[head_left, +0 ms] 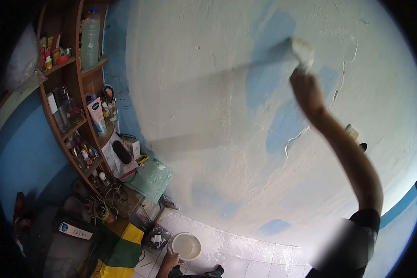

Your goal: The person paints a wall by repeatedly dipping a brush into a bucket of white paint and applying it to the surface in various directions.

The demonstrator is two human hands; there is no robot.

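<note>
My right hand (304,83) is raised at the wall (194,92), its fingers wrapped round a wide paintbrush (302,52). The bristles are at the wall beside a blue patch (269,55); motion blurs them slightly. Low in the view, my left hand (171,257) grips the side of a round white tub (186,246). Pale paint or a similar liquid seems to lie inside it. Whitish paint covers much of the wall, with several blue areas showing through.
At left stands a wooden shelf unit (76,65) with bottles and tubes. A green plastic piece (153,178) sits near its base. White spatters mark the floor tiles (255,252). A socket (353,133) is on the wall, and a crack (292,141) runs across it.
</note>
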